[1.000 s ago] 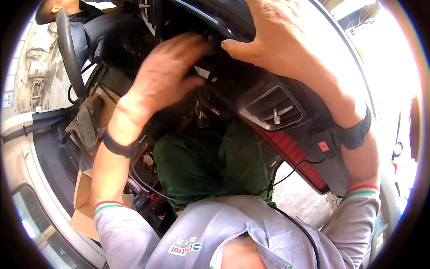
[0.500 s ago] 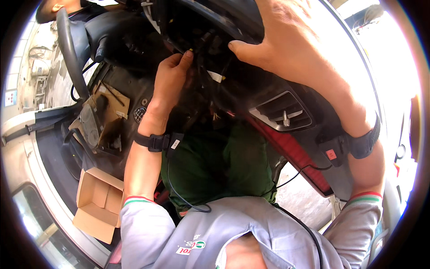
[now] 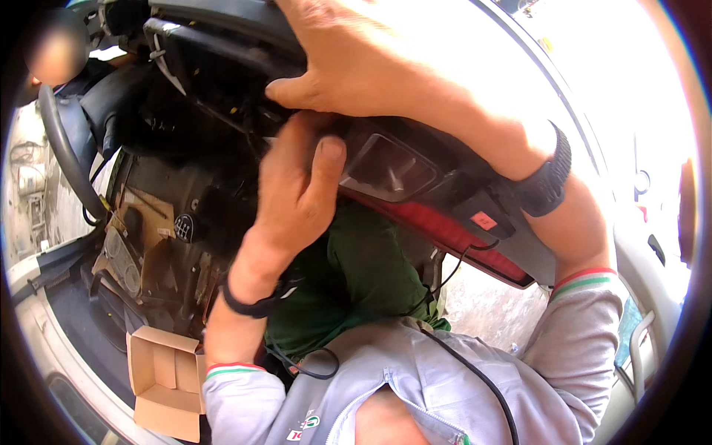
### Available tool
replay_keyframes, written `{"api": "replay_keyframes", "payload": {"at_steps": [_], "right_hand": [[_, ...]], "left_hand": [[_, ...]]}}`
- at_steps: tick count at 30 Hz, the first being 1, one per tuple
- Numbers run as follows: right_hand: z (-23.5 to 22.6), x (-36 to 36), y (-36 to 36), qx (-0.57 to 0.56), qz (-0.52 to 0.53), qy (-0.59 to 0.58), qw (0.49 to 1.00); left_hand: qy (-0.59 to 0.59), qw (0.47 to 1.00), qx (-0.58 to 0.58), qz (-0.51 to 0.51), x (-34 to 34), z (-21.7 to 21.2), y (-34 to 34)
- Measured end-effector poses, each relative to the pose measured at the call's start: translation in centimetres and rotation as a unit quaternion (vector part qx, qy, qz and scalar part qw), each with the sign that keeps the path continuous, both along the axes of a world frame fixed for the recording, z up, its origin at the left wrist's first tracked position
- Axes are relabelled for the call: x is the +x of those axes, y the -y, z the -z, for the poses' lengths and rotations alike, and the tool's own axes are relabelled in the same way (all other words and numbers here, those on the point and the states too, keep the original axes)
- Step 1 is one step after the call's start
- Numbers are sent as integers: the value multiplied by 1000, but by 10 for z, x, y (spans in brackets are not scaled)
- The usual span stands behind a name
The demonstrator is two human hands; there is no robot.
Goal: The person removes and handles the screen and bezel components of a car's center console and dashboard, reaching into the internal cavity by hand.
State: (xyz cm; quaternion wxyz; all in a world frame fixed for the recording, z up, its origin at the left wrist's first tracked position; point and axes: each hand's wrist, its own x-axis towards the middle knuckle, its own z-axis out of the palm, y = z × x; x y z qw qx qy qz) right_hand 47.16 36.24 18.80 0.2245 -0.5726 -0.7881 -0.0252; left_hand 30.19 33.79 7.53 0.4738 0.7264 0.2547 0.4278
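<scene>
My left hand (image 3: 297,196) is raised in front of the dark dashboard (image 3: 452,174), just left of an air vent (image 3: 393,167). Its thumb stands apart from the fingers, which are blurred and partly hidden at the tips; I see nothing held. Above it, my right hand (image 3: 345,63) spreads over the dashboard's upper edge, thumb stretched toward an open cavity (image 3: 215,81); its fingers run past the top of the picture. Dark cables (image 3: 248,122) hang at the cavity, close to both hands.
A steering wheel (image 3: 63,152) and another person (image 3: 89,74) are at the far left. Cardboard with loose parts (image 3: 137,237) lies on the floor by the gear lever (image 3: 185,227). An open cardboard box (image 3: 167,404) stands at the lower left. A red panel (image 3: 445,233) runs below the vent.
My left hand has come away from the cables in the cavity, moving nearer and toward the vent, its thumb parting from the fingers. The view has shifted; my right hand stays on the dashboard.
</scene>
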Motion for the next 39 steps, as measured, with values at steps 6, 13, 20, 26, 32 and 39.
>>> {"api": "replay_keyframes", "payload": {"at_steps": [6, 13, 20, 26, 32, 39], "right_hand": [[-3, 4, 10, 22, -15, -24, 999], [8, -3, -8, -24, 32, 18, 999], [32, 33, 6, -60, 59, -201, 976], [14, 57, 115, -29, 71, 5, 997], [7, 48, 124, -65, 93, 103, 988], [-3, 48, 129, -139, 74, 102, 982]], "left_hand": [[49, 999, -16, -3, 41, 24, 7], [44, 998, 10, -37, 47, 17, 8], [-52, 994, -21, -91, 54, 22, 9], [-12, 993, 5, -115, 57, 28, 3], [-31, 995, 20, -94, 57, 28, 5], [-29, 995, 25, -89, 52, 30, 12]]}}
